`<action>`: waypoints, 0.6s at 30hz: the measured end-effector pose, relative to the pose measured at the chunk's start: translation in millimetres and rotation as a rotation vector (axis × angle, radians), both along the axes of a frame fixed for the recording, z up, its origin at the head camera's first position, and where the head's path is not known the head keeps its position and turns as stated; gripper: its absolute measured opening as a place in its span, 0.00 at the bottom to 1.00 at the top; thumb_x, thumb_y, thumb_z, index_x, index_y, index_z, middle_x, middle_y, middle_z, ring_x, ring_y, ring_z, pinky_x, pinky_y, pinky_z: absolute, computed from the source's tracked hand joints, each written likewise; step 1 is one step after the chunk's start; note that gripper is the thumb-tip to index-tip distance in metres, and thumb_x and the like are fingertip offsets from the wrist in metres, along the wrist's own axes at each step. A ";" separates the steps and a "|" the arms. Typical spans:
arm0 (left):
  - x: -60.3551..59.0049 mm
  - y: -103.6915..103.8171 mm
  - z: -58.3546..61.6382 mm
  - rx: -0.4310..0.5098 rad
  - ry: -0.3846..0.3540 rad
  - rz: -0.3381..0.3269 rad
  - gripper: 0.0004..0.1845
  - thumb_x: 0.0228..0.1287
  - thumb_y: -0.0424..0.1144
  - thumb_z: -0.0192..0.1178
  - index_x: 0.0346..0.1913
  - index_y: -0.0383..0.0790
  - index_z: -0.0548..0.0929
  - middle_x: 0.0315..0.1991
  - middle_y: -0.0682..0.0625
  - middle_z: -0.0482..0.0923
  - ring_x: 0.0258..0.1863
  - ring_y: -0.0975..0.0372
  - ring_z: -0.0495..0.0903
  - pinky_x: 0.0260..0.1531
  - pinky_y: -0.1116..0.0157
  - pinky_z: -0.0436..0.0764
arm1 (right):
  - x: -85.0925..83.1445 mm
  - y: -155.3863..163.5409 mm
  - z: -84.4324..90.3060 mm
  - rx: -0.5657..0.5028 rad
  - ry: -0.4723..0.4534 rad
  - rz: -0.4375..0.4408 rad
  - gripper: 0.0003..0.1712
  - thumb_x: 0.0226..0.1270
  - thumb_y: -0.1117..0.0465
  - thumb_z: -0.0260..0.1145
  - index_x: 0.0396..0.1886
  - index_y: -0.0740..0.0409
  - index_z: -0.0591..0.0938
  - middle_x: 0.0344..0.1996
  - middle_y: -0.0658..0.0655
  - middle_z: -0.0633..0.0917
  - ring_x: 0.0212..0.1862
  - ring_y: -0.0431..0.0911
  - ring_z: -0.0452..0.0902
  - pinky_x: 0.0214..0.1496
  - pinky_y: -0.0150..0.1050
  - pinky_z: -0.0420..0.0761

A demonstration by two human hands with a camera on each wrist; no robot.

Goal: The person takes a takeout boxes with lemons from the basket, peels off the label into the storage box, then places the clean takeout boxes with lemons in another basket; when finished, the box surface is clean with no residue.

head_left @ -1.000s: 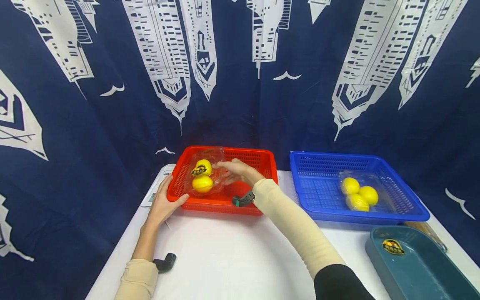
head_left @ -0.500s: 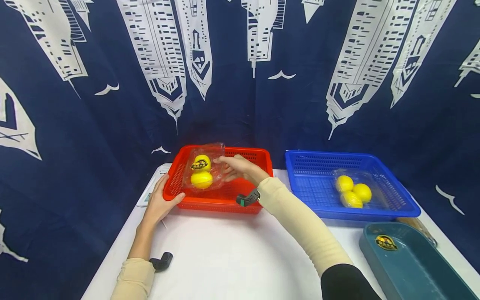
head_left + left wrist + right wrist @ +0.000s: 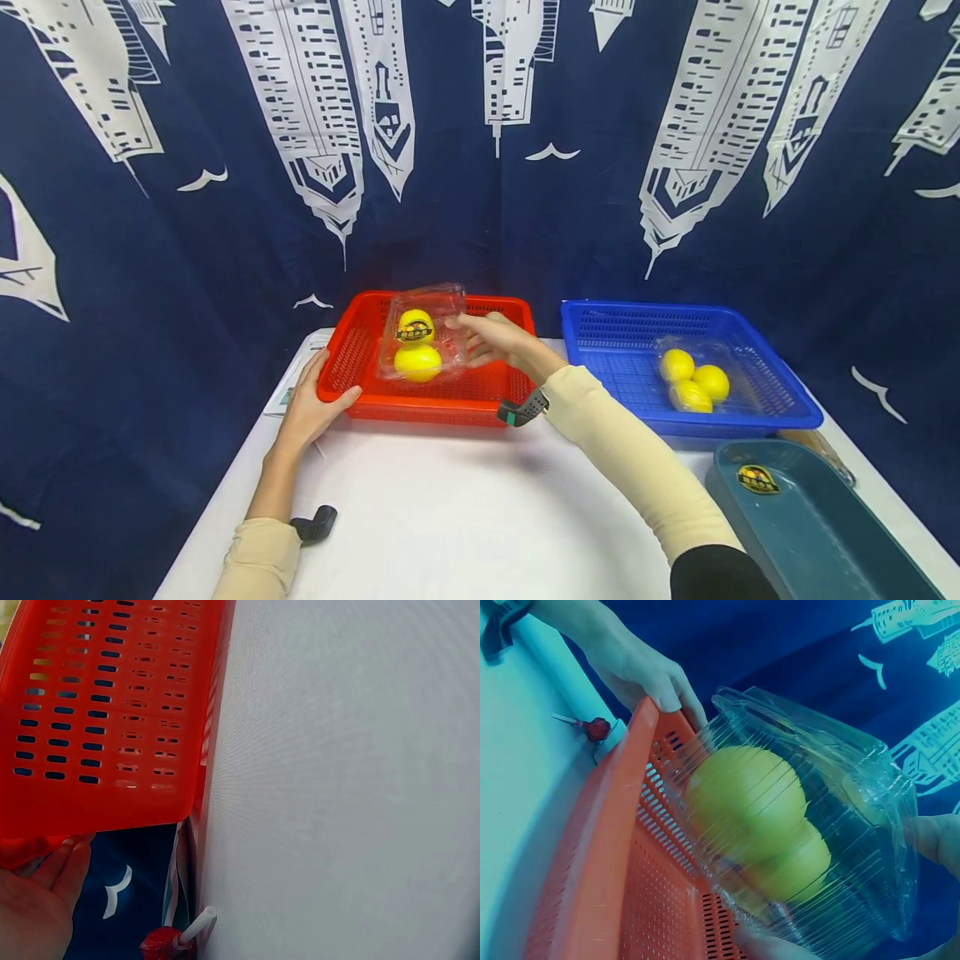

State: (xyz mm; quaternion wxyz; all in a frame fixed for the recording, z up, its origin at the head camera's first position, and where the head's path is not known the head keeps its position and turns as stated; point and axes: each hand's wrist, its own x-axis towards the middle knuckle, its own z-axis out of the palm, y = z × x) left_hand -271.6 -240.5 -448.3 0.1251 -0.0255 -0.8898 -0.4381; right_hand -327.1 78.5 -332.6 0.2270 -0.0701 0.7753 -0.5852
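Head view, left to right: the left hand [image 3: 309, 408] rests on the near-left corner of a perforated red plastic basket [image 3: 360, 354], thumb over the rim, fingers relaxed along the wall. At 12 o'clock of that hand, above the basket, the right hand [image 3: 495, 340] pinches a ribbed clear plastic clamshell [image 3: 423, 333] by its right edge; it holds round, smooth yellow lemons [image 3: 417, 362] and bears a dark oval sticker. At 3 o'clock, a slotted blue basket [image 3: 622, 367] contains more bagged lemons.
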 end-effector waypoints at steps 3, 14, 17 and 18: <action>0.1 -0.2 -1.1 0.002 0.016 0.001 0.51 0.55 0.51 0.67 0.76 0.37 0.53 0.77 0.40 0.52 0.72 0.42 0.59 0.68 0.37 0.62 | 8.3 8.2 2.0 -0.003 0.006 -0.009 0.30 0.69 0.47 0.57 0.63 0.59 0.77 0.56 0.66 0.76 0.39 0.50 0.83 0.44 0.43 0.88; 0.8 -0.7 0.5 -0.016 -0.016 -0.020 0.52 0.56 0.53 0.66 0.77 0.37 0.51 0.78 0.40 0.49 0.74 0.41 0.55 0.69 0.34 0.56 | 40.3 42.0 8.7 0.002 0.054 -0.016 0.22 0.68 0.48 0.58 0.41 0.64 0.83 0.35 0.55 0.76 0.37 0.50 0.85 0.43 0.44 0.88; 1.0 -1.7 0.9 -0.022 -0.033 -0.030 0.53 0.55 0.54 0.67 0.77 0.38 0.50 0.78 0.40 0.48 0.74 0.41 0.53 0.69 0.34 0.55 | 49.4 50.9 8.8 0.012 0.045 -0.037 0.24 0.67 0.47 0.58 0.44 0.66 0.83 0.37 0.57 0.79 0.36 0.49 0.86 0.41 0.43 0.88; 1.4 -2.0 1.0 -0.022 -0.035 -0.031 0.53 0.55 0.54 0.67 0.77 0.38 0.50 0.78 0.40 0.47 0.74 0.41 0.53 0.69 0.34 0.55 | 52.9 54.0 8.8 0.016 0.043 -0.040 0.25 0.68 0.47 0.58 0.48 0.65 0.83 0.40 0.58 0.80 0.36 0.49 0.87 0.41 0.42 0.88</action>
